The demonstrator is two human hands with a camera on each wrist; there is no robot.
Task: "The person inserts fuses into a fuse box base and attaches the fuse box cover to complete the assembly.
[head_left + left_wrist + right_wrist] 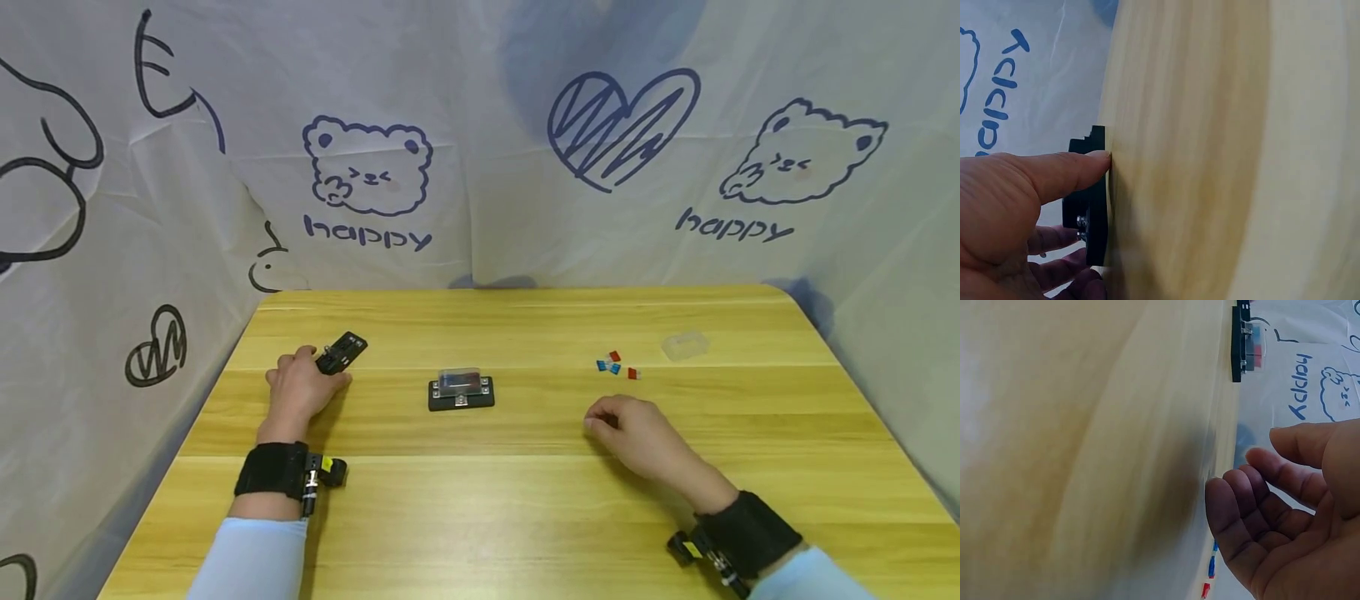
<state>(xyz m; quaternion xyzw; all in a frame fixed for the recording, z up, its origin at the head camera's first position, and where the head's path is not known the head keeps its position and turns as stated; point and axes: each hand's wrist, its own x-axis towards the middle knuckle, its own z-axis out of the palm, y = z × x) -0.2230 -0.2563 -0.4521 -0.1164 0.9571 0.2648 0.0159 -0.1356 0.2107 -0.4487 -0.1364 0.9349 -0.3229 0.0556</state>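
At the left of the table, my left hand (300, 387) grips a black fuse block (342, 352) without a cover, by its near end. The left wrist view shows the thumb along one side of this block (1091, 209) and fingers at the other. Whether it touches the table I cannot tell. A second fuse block (461, 390), with a clear cover over blue and red fuses, sits between the hands. My right hand (641, 437) is loosely curled and holds nothing, nearest to some loose fuses. Those include blue fuses (609, 367) and a red fuse (633, 374).
A loose clear cover (685, 345) lies behind and right of the fuses. The wooden table (480, 517) ends at a white cloth (495, 208) with drawings, which also hangs at both sides. Each wrist wears a black strap with a small camera.
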